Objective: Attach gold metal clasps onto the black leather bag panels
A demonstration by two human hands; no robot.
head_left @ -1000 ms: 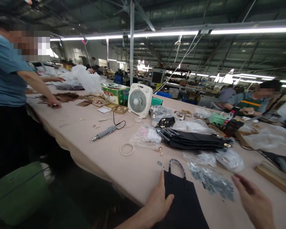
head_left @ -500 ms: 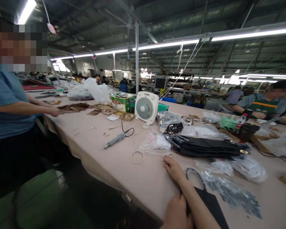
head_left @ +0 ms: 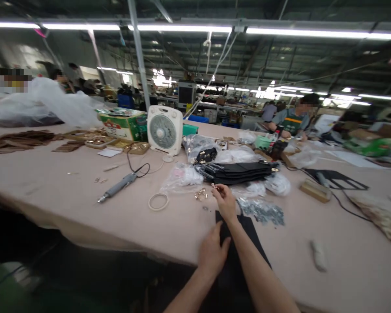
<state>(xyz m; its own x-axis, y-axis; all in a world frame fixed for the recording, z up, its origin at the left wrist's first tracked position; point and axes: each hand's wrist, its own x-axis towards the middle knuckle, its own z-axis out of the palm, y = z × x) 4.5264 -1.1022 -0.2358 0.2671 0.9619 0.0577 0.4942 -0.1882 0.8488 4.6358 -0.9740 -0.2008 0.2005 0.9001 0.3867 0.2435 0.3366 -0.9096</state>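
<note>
My right hand (head_left: pixel 226 203) is stretched out over the table, with a small gold-coloured metal fitting (head_left: pixel 213 186) pinched between thumb and fingertips. Just left of it lies a little pile of similar gold metal fittings (head_left: pixel 201 194). My left hand (head_left: pixel 213 250) grips the near left side of a black bag (head_left: pixel 252 237), its thumb lying across the surface. Part of the bag is covered by my right forearm, and its lower end hangs toward me. A dark handle loop at its top is mostly hidden behind my right hand.
Left lie a grey electric screwdriver (head_left: pixel 117 188) and a tape roll (head_left: pixel 158 202). A white fan (head_left: pixel 165 129) stands behind. Stacked black pieces (head_left: pixel 239 173) and bagged metal parts (head_left: pixel 263 211) lie beyond my hands. A co-worker (head_left: pixel 293 121) sits across the table.
The view has swung right, and the co-worker at left has gone out of frame. My right hand has lifted off the pile with a fitting. My left hand shows more fully on the bag.
</note>
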